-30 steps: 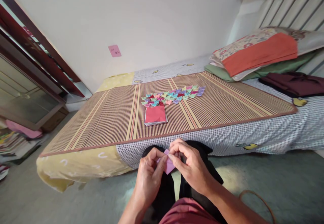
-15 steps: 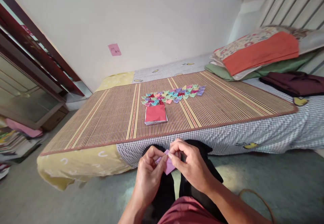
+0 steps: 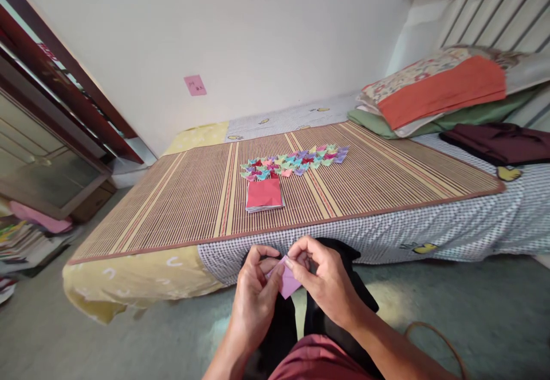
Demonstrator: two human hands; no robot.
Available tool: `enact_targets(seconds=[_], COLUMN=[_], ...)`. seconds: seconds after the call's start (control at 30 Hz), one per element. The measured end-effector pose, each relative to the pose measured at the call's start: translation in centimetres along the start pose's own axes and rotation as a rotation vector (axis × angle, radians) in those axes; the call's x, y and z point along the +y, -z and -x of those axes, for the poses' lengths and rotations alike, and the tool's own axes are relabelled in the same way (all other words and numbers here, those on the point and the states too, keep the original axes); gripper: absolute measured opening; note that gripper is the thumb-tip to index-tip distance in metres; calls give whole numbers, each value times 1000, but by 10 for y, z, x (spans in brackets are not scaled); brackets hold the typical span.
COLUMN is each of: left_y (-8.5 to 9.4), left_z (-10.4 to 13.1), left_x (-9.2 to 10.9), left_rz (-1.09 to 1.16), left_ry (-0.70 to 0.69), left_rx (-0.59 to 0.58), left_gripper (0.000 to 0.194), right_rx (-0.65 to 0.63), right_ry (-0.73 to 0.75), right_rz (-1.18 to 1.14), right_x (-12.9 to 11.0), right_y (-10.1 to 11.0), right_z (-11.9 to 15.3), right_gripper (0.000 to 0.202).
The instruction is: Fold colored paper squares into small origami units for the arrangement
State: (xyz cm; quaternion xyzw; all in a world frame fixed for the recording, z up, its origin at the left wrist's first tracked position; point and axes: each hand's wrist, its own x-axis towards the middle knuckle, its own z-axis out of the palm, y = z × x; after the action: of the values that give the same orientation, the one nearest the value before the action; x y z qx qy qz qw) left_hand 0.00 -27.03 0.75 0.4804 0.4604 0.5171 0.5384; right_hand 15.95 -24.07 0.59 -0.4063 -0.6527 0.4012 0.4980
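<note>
A small folded piece of pink-purple paper [image 3: 290, 283] is held over my lap, one corner pointing down. My left hand [image 3: 256, 288] pinches its left side between thumb and fingers. At the paper's top right, my right hand [image 3: 320, 274] grips it with thumb and index finger. On the striped mat lies a stack of square paper with a red sheet on top [image 3: 264, 193]. Behind the stack, rows of small folded paper pieces in many colours [image 3: 296, 161] spread to the right.
The striped mat [image 3: 180, 208] covers a bed against a white wall. Folded bedding [image 3: 447, 93] and dark folded cloth [image 3: 501, 142] lie at the right. Books and papers [image 3: 26, 239] are stacked at far left. A cord [image 3: 438, 334] curves on the floor.
My left index finger has lifted a little from the paper's upper edge, and slightly more of the paper shows between my hands. The stack and the coloured pieces are unmoved.
</note>
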Motion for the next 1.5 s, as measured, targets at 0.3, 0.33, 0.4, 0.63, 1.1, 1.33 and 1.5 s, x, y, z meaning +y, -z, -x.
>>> enact_targets(seconds=[0.3, 0.33, 0.4, 0.63, 1.1, 1.33, 1.5], left_y=[2, 2, 2, 4, 4, 3, 5], left_z=[-1, 0, 0, 1, -2, -1, -2], left_x=[0, 0, 1, -5, -6, -3, 0], left_rz=[-32, -47, -74, -135, -102, -123, -136], left_ry=[-77, -82, -89, -90, -70, -52, -26], left_rx=[116, 116, 115, 138, 148, 93, 25], left_gripper=[32, 31, 30, 29, 28, 28, 25], right_rx=[-92, -98, -100, -67, -95, -50, -49], right_ry=[-107, -106, -103, -76, 0, -40, -89], right_rz=[-27, -33, -41, -32, -5, -42, -84], right_x=[-4, -4, -3, 1, 3, 9, 12], right_y=[4, 4, 3, 0, -3, -4, -2], right_z=[6, 6, 6, 6, 6, 6, 5], right_gripper=[25, 27, 31, 36, 15, 37, 41])
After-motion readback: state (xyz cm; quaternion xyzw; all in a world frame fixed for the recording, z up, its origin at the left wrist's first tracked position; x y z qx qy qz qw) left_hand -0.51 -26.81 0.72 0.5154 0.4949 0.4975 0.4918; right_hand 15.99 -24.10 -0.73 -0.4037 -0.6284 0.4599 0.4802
